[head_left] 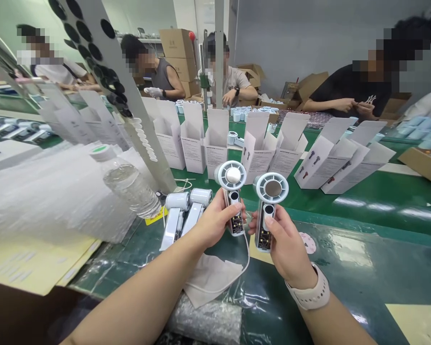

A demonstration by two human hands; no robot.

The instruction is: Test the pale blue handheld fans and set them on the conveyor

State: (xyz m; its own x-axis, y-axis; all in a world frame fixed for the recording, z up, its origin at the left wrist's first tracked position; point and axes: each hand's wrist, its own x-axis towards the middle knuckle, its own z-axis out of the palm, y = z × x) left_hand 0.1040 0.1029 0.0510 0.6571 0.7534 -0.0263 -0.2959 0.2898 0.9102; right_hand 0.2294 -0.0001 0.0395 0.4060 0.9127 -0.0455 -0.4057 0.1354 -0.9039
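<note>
left hand (215,223) curls shut round a light, stiff handheld fan (232,190) by its handle, right hand (287,244) round another fan (272,199), both before a white carton (216,143).

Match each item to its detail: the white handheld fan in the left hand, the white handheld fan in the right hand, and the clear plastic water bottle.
Things:
1. white handheld fan in the left hand
2. white handheld fan in the right hand
3. clear plastic water bottle

Details:
A. dark round centre
B. white cap with green top
C. white round centre

Pairs: 1-C, 2-A, 3-B
</note>
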